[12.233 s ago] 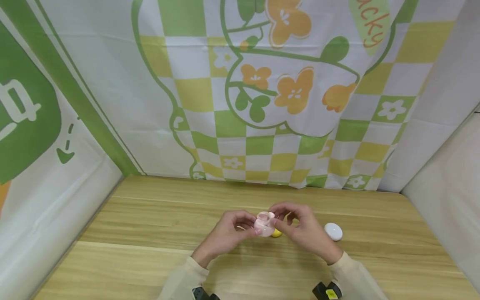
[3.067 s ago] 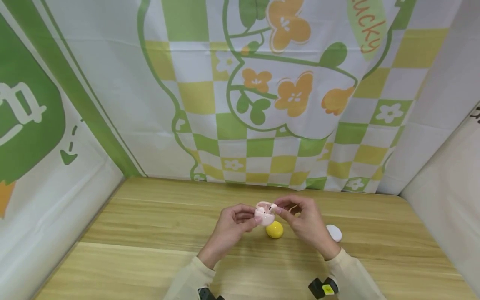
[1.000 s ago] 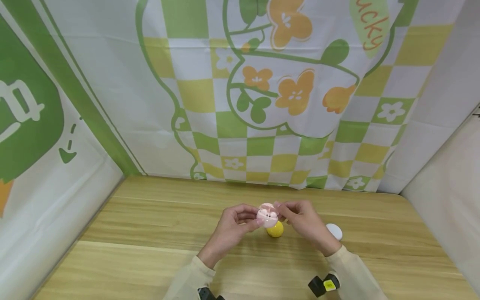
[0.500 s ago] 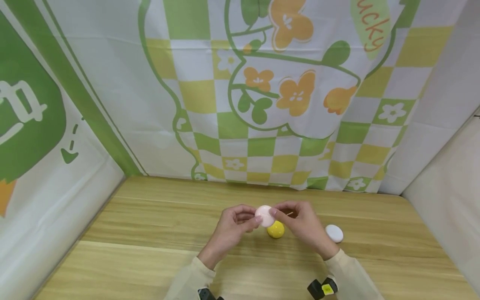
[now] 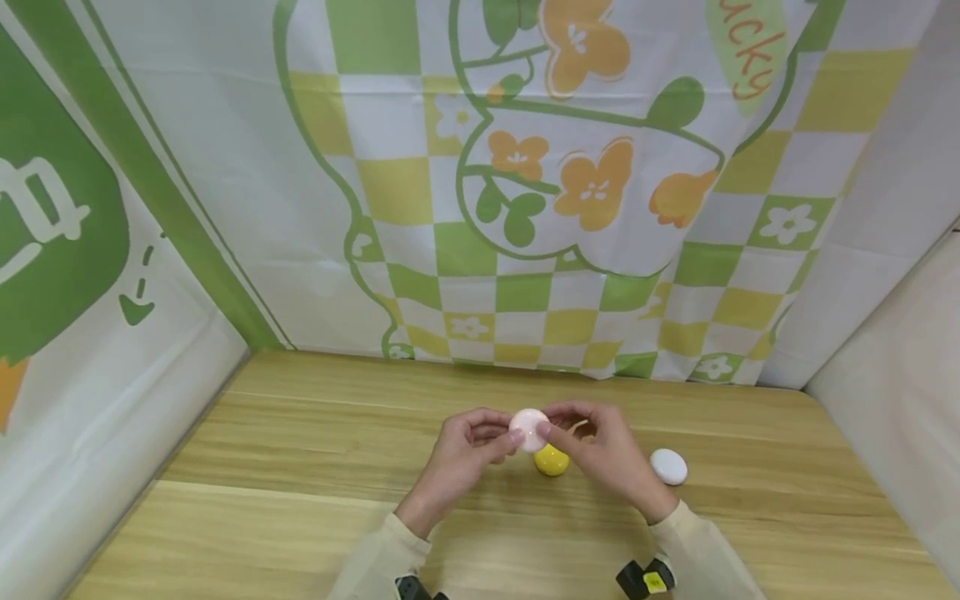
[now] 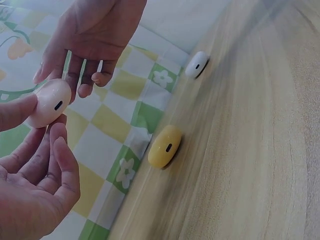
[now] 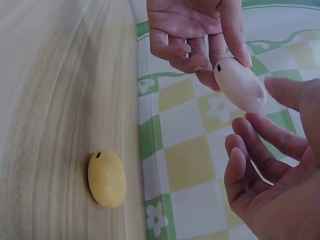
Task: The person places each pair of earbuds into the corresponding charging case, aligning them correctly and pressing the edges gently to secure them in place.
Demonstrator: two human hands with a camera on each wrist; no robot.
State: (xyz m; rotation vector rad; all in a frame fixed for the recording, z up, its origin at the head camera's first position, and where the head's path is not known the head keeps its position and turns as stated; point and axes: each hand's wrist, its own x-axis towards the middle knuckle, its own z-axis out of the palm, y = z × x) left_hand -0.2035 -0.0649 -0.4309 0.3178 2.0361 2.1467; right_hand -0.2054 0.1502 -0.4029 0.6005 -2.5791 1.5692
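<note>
A round, glossy pink earbud case [image 5: 528,427] is held up over the table between both hands, its lid down. My left hand [image 5: 463,454] pinches its left side between thumb and fingers. From the other side my right hand [image 5: 603,446] has its thumb and fingertips on the case's right edge. A small dark port shows on the pink case [image 6: 52,102] in the left wrist view. Below it, a yellow case of the same shape [image 5: 552,460] rests on the table, partly covered by the pink one in the head view.
To the right of my right wrist lies a white case [image 5: 668,467] on the wooden table [image 5: 300,467]. A checked, flower-printed cloth [image 5: 465,292] hangs behind the table's far edge, with fabric walls at both sides.
Earlier the pink case stood open, with my right hand holding an earbud at it. A second ago its inside still showed; since then the lid has come down. The hands stay nearly in place.
</note>
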